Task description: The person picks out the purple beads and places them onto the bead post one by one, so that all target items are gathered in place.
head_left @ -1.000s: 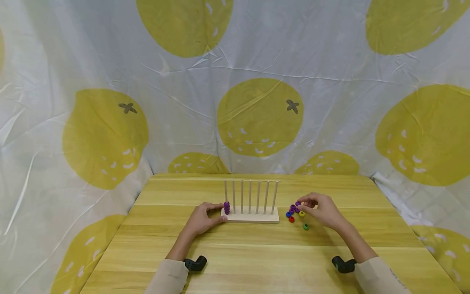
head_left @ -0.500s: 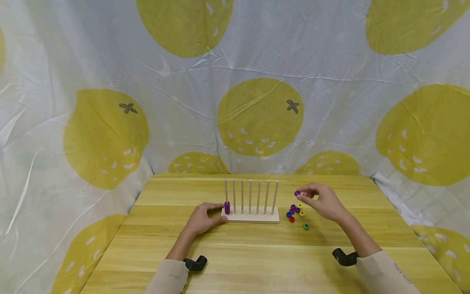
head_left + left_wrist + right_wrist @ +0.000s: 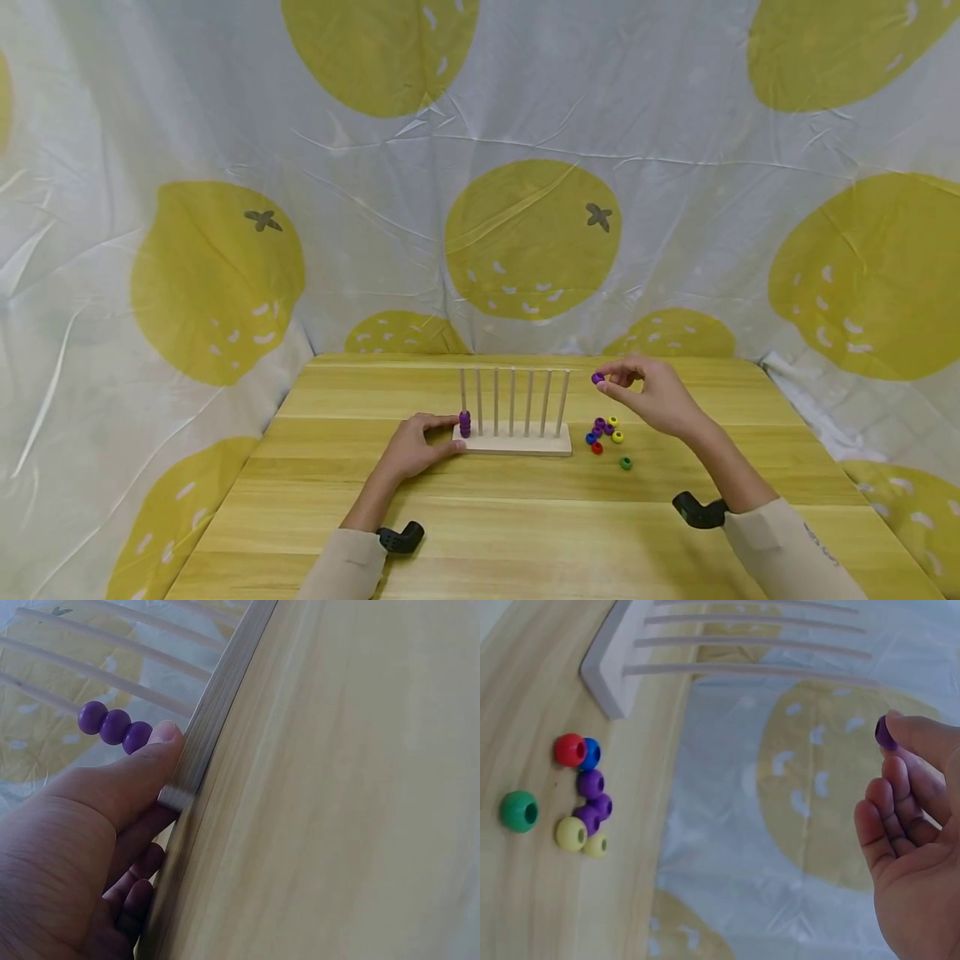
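A pale wooden peg stand (image 3: 517, 448) with a row of upright pegs stands on the table. Purple beads (image 3: 115, 727) are stacked on its leftmost peg, three of them showing in the left wrist view. My left hand (image 3: 411, 448) grips the stand's left end between thumb and fingers. To the right, above the table, my right hand (image 3: 656, 398) pinches a purple bead (image 3: 886, 733) between thumb and forefinger, about level with the peg tops. Below it lie loose beads: purple (image 3: 590, 783), a red bead (image 3: 570, 750), a blue bead (image 3: 590, 754) and yellow ones (image 3: 571, 834).
A green bead (image 3: 626, 463) lies apart, nearer the front than the cluster. The wooden table (image 3: 525, 533) ends at a hanging cloth (image 3: 375, 217) printed with lemons, which also hangs along both sides.
My right hand has picked a purple bead out of the cluster, raised it and carried it slightly left. A yellow bead it covered now shows. My left hand stays on the stand.
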Demonstrator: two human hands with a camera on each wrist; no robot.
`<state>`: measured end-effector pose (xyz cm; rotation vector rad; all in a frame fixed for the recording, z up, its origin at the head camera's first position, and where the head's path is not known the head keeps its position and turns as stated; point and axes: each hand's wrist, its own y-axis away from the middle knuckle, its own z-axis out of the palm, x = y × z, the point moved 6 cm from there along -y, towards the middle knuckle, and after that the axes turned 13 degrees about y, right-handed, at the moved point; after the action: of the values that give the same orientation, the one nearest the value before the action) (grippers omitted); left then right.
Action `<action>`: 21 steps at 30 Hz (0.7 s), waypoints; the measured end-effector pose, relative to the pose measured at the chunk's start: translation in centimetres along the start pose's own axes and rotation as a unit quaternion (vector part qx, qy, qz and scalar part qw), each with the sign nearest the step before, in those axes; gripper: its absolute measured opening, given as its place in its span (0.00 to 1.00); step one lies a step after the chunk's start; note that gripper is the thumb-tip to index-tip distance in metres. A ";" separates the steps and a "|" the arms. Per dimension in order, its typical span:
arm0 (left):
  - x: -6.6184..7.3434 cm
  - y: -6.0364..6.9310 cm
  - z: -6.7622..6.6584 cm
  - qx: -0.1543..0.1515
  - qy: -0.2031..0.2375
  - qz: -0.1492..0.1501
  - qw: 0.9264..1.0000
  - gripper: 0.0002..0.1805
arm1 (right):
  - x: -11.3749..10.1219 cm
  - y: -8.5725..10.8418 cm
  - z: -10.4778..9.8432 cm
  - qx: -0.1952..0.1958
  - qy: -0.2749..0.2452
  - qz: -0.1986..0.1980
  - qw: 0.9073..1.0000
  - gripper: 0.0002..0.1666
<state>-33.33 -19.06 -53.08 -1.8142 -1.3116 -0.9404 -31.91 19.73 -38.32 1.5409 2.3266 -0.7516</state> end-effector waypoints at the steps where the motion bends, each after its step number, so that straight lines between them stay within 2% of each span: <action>1: 0.0 0.0 0.0 0.000 0.001 0.001 1.000 0.28 | -0.2 -0.1 -0.1 0.000 0.000 0.001 1.000 0.13; 7: 0.0 0.1 0.0 0.001 0.006 0.008 1.000 0.28 | -1.7 -0.7 -0.7 0.001 -0.005 -0.006 1.000 0.14; 13: 0.0 0.0 -0.1 -0.002 0.004 0.003 1.000 0.28 | -3.3 -1.5 -1.2 -0.002 -0.014 -0.019 1.000 0.14; 17: 0.1 0.0 0.0 -0.005 -0.005 0.008 1.000 0.28 | -4.3 -2.2 -1.2 -0.005 -0.015 -0.023 1.000 0.14; 21: 0.0 -0.1 0.0 -0.005 -0.005 0.001 1.000 0.29 | -5.0 -2.9 -0.9 -0.005 -0.020 -0.030 0.999 0.14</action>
<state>-33.38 -19.03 -53.05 -1.8295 -1.3126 -0.9394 -32.47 15.38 -34.34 1.4428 2.3535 -0.7765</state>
